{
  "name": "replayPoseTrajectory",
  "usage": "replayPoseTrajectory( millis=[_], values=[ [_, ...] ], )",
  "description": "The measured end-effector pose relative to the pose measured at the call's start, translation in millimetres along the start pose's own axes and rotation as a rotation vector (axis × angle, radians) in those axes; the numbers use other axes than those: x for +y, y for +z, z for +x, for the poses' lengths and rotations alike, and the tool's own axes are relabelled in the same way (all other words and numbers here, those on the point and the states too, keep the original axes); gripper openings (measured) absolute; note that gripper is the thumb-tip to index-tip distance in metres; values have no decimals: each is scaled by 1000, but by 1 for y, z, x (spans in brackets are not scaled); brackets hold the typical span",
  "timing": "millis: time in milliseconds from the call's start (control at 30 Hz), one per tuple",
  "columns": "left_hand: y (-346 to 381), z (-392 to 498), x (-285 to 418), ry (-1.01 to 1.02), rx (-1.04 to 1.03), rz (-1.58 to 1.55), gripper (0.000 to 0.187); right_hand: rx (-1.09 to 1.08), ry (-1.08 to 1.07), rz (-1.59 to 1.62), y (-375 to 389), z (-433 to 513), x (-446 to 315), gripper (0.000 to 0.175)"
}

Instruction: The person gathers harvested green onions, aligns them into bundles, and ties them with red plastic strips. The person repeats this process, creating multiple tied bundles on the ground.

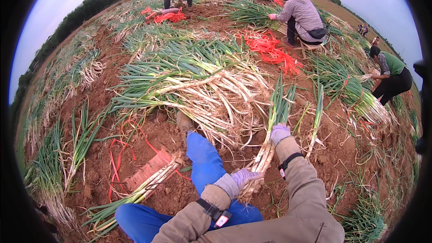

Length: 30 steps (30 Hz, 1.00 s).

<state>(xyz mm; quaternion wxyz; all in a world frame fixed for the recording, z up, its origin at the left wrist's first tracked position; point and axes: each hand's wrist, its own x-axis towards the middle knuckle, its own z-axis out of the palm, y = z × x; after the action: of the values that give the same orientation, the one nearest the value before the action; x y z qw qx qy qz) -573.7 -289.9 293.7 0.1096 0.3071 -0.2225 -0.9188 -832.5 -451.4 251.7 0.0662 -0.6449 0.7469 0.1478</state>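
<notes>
Both my hands wear purplish gloves and grip one small bunch of long green onions (264, 157). My left hand (245, 178) holds it low on the white stalks, just above the soil-covered roots. Higher up, near where white turns green, my right hand (280, 133) closes around the stalks; the leaves point away from me. A large heap of green onions (216, 91) lies before me, roots to the right. On the soil left of my legs, several onions (148, 185) rest across a reddish flat piece (150, 170). A single onion (317, 118) lies right of my right hand.
Red strapping (270, 50) is piled beyond the heap, and a thin red strip (114, 162) loops at left. A tied onion bundle (366, 103) lies at right. One person (305, 17) sits ahead; another (393, 71) bends at right. More onions (47, 172) line the left.
</notes>
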Motion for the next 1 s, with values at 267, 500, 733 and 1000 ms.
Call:
replayPoseTrajectory(
  millis=[267,500,733,1000],
  values=[
    [-6,2,-2,89,17,-24,37,281,178,1085,41,42,7,24],
    [-17,7,1,88,-52,-137,34,632,285,582,22,22,40,34],
    [28,-20,36,136,-61,-71,26,385,681,1289,15,46,95,25],
    [18,-57,67,46,14,-21,29,273,-131,1899,-62,-11,22,22]
  ],
)
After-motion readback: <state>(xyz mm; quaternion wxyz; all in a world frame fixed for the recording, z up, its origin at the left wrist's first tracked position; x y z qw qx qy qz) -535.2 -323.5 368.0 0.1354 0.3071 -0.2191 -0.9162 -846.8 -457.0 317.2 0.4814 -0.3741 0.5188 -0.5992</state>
